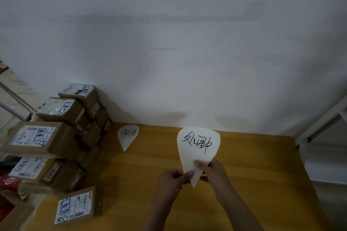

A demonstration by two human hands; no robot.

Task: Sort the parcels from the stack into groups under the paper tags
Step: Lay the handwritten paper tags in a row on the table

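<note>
Currently setup only. Left hand (pixel 173 179) and right hand (pixel 212 171) both pinching lower tip of paper tag (pixel 198 148), lifted above tabletop (pixel 253 174). Second tag (pixel 128 136) lies flat, far-left of hands. Parcel stack (pixel 62 137) further left, apparently unsorted; no groups formed.

A white teardrop-shaped paper tag (pixel 198 146) with black handwriting is held raised above the wooden tabletop, pinched at its pointed lower end. A second, smaller-looking tag (pixel 128 136) lies flat near the wall. Brown cardboard parcels (pixel 56 137) with white labels are stacked at the left; one parcel (pixel 75 206) lies apart, nearer.
</note>
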